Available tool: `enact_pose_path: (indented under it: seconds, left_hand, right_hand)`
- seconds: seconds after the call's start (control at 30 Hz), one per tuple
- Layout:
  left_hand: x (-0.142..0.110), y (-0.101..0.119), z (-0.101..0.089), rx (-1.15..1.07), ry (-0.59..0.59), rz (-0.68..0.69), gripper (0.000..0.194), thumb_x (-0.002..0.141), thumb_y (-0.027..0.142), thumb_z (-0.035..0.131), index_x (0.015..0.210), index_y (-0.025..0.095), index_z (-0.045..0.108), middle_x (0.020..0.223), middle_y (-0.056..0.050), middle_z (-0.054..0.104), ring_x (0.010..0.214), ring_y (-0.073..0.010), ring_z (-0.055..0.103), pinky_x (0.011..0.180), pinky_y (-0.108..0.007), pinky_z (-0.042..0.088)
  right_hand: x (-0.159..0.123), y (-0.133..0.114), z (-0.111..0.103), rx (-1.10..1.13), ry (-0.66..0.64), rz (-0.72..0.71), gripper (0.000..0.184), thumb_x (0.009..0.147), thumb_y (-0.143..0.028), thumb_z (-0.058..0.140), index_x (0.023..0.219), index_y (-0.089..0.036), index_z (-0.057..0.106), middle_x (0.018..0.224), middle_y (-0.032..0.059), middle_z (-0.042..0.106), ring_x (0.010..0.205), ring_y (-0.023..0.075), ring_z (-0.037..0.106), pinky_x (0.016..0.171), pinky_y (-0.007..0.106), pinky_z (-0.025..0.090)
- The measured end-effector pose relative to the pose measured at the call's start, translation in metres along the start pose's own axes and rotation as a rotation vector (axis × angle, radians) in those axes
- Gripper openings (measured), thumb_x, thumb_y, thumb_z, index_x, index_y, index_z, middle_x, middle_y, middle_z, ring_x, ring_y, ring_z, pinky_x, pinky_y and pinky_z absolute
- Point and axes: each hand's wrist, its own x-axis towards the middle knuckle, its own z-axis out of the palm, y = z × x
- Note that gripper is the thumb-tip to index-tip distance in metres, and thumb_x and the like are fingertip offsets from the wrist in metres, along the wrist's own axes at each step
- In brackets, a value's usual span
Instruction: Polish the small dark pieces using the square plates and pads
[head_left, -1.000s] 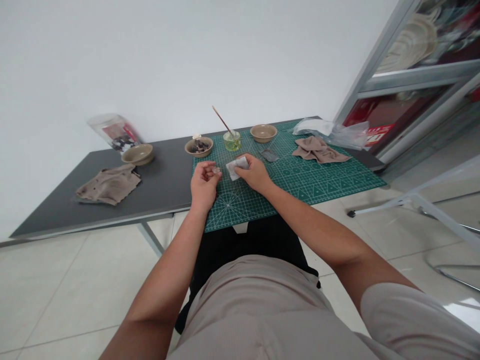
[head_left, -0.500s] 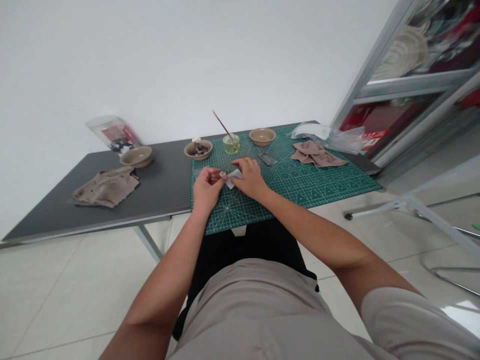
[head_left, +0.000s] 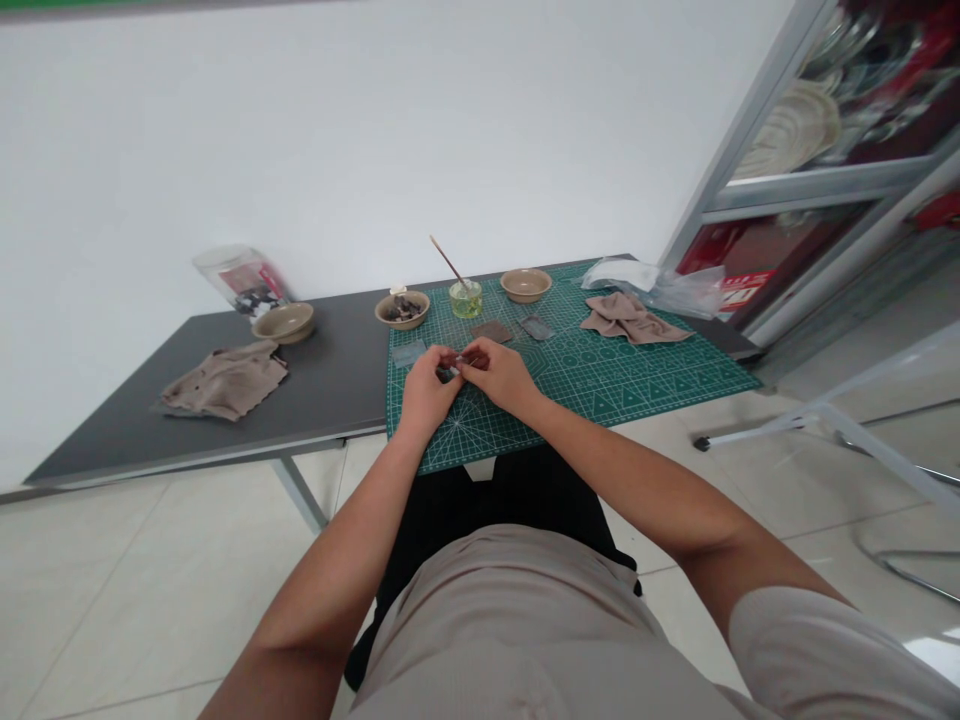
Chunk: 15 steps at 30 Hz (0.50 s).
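Above the green cutting mat point(head_left: 585, 375), my left hand point(head_left: 430, 392) and my right hand point(head_left: 501, 376) meet fingertip to fingertip. Both are closed in a pinch around a small thin white piece point(head_left: 452, 373), which the fingers mostly hide; I cannot tell if it is paper or cloth. Just beyond my hands lie a flat brown square point(head_left: 492, 331) and a small grey flat piece point(head_left: 536, 327). A clear flat piece point(head_left: 409, 353) is left of my left hand.
At the back stand a bowl of dark bits point(head_left: 403, 311), a glass jar point(head_left: 466, 300) with a thin stick, and a bowl point(head_left: 526, 286). A brown cloth point(head_left: 634, 318) and plastic bag point(head_left: 690, 290) lie right. Leftward are another bowl point(head_left: 283, 323), a cloth point(head_left: 225, 382) and a clear container point(head_left: 238, 280).
My hands have come together, and the white piece, spread between them before, is now mostly covered by the fingers. The brown square and clear piece show more plainly. The view has shifted slightly.
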Motion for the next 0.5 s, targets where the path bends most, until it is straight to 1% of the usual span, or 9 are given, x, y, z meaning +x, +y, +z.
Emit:
enact_pose_path:
  seconds: [0.1, 0.17, 0.23, 0.37, 0.43, 0.5]
  left_hand:
    - [0.000, 0.003, 0.002, 0.211, -0.049, 0.036, 0.019, 0.082, 0.021, 0.063, 0.101, 0.020, 0.062, 0.100, -0.007, 0.069, 0.098, -0.0244, 0.060, 0.086, -0.037, 0.048]
    - [0.000, 0.005, 0.004, 0.361, -0.129, 0.071, 0.015, 0.087, 0.023, 0.058, 0.099, 0.019, 0.065, 0.102, -0.009, 0.069, 0.101, -0.0263, 0.059, 0.091, -0.040, 0.047]
    - [0.000, 0.006, 0.006, 0.457, -0.191, 0.094, 0.017, 0.090, 0.025, 0.053, 0.096, 0.019, 0.068, 0.102, -0.009, 0.069, 0.102, -0.0269, 0.058, 0.092, -0.040, 0.047]
    - [-0.003, 0.008, 0.008, 0.562, -0.192, 0.109, 0.023, 0.094, 0.027, 0.049, 0.102, 0.017, 0.069, 0.107, -0.011, 0.066, 0.104, -0.0276, 0.057, 0.092, -0.041, 0.048]
    - [-0.006, 0.009, 0.008, 0.592, -0.193, 0.123, 0.025, 0.094, 0.027, 0.048, 0.106, 0.016, 0.067, 0.109, -0.012, 0.065, 0.105, -0.0279, 0.056, 0.093, -0.041, 0.048]
    - [-0.008, 0.008, 0.008, 0.598, -0.206, 0.132, 0.027, 0.095, 0.026, 0.047, 0.110, 0.015, 0.067, 0.112, -0.012, 0.065, 0.107, -0.0278, 0.056, 0.094, -0.042, 0.047]
  right_hand:
    - [0.005, 0.000, -0.009, -0.142, -0.025, -0.009, 0.012, 0.080, -0.019, 0.070, 0.092, -0.020, 0.070, 0.085, 0.0007, 0.071, 0.078, 0.0159, 0.066, 0.077, 0.029, 0.051]
    - [0.006, 0.001, -0.013, -0.254, -0.063, -0.018, 0.015, 0.078, -0.017, 0.070, 0.092, -0.019, 0.073, 0.088, 0.0020, 0.070, 0.078, 0.0156, 0.065, 0.077, 0.028, 0.050]
    - [0.007, 0.003, -0.015, -0.316, -0.098, -0.020, 0.017, 0.078, -0.016, 0.070, 0.093, -0.018, 0.074, 0.088, 0.0028, 0.070, 0.079, 0.0155, 0.064, 0.077, 0.027, 0.048]
    - [0.006, 0.005, -0.015, -0.398, -0.142, -0.043, 0.013, 0.080, -0.016, 0.068, 0.092, -0.015, 0.072, 0.087, 0.0044, 0.071, 0.079, 0.0165, 0.063, 0.076, 0.028, 0.046]
    - [0.007, 0.004, -0.014, -0.464, -0.179, -0.061, 0.009, 0.083, -0.017, 0.066, 0.088, -0.015, 0.073, 0.086, 0.0055, 0.071, 0.081, 0.0174, 0.062, 0.078, 0.029, 0.044]
    - [0.009, 0.002, -0.013, -0.519, -0.216, -0.070, 0.009, 0.086, -0.019, 0.064, 0.085, -0.015, 0.073, 0.085, 0.0063, 0.071, 0.083, 0.0183, 0.062, 0.078, 0.029, 0.043]
